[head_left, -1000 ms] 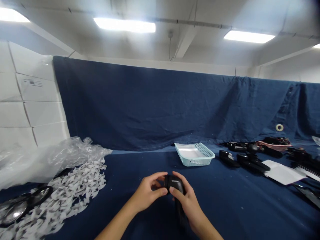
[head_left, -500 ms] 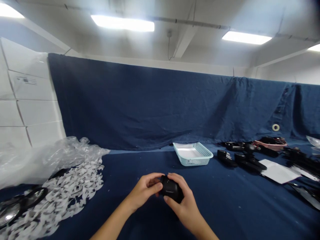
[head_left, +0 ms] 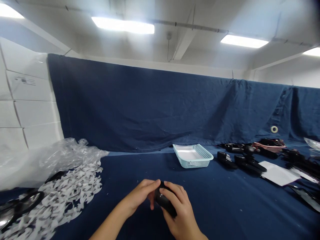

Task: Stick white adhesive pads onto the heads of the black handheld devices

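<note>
Both of my hands are low in the middle of the view, close together above the navy cloth-covered table. Between them is a black plastic handheld device, seen only in part, with a small shiny spot on its side. My left hand holds its left end, fingers curled over the top. My right hand wraps its right side and covers much of it. The device's underside is hidden.
A pale blue mesh basket lined with white stands ahead. Several black parts, white paper and a reddish tray lie to the right. Crumpled plastic film, white scraps and round mirrors lie to the left.
My hands have moved lower and slightly left, turning the device in my grip. Its body now tilts down to the right, and more of it is covered by my right hand.
</note>
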`<state>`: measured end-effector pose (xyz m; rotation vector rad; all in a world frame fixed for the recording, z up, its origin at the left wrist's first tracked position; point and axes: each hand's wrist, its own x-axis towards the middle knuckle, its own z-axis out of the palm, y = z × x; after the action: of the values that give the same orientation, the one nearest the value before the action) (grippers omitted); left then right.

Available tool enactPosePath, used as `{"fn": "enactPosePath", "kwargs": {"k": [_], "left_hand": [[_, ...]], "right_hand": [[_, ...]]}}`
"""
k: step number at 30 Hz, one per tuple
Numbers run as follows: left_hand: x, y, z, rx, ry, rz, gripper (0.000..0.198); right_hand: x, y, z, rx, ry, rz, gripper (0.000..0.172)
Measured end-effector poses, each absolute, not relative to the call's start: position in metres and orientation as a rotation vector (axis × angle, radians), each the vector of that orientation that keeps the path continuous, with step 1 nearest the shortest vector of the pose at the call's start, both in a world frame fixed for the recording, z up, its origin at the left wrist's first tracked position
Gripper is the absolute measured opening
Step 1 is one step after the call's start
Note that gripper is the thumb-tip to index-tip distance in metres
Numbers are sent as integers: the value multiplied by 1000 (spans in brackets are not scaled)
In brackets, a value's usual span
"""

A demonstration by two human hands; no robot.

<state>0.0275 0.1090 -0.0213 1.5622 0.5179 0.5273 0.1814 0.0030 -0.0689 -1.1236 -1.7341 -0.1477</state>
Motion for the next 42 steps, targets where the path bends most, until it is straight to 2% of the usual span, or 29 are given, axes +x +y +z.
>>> {"fn": "enactPosePath", "kwargs": {"k": [4,10,15,19,26,29,34,39,42], "left_hand": [[27,110,-23,1510,557,468,55],[22,110,-20,1509,513,471,45],[19,108,-10,1578,428,480,56],[18,105,-2,1633,407,497,56],[18,97,12,1835,460,473,63],[19,92,19,2008,469,509,61],[19,85,27,2168,494,511,57],[17,81,30,2159,368,516,29],[17,82,28,2088,355,553,32]], "right_hand": [[182,5,-71,-1137,-1797,-219,73],[183,3,-71,-1124,-1679,-86,66],[179,0,-66,-1081,-1490,140,55],[175,-1,-60,-1061,-1236,448,47],[179,12,-60,-893,-810,1095,72],[184,17,-60,-789,-722,1341,77],[186,12,-61,-794,-603,1561,54],[182,9,-64,-815,-573,1637,49],[181,13,-65,-798,-616,1565,48]]}}
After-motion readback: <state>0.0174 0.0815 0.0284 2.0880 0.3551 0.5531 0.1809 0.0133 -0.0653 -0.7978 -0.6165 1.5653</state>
